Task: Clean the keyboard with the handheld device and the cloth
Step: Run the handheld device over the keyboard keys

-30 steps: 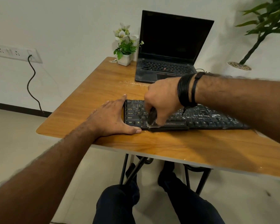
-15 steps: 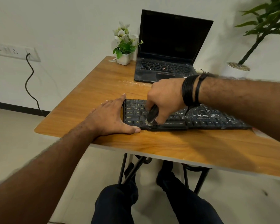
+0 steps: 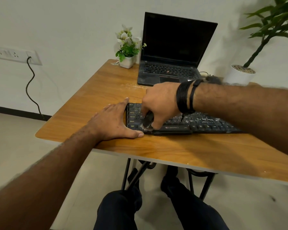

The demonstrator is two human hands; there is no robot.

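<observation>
A black dusty keyboard [image 3: 204,123] lies across the wooden table [image 3: 98,90]. My right hand [image 3: 160,105] grips a small dark handheld device [image 3: 148,121], its pale tip pressed onto the keys near the keyboard's front left corner. My left hand [image 3: 111,123] lies flat on the table against the keyboard's left end, fingers apart, thumb along the front edge. No cloth is in view.
An open black laptop [image 3: 171,70] stands behind the keyboard. A small white pot of flowers [image 3: 126,61] sits at the far left corner. A large potted plant [image 3: 239,75] stands beyond the table at right. My legs are under the table.
My right hand has slid the device a little to the left along the keyboard's front rows. My left hand has stayed in place.
</observation>
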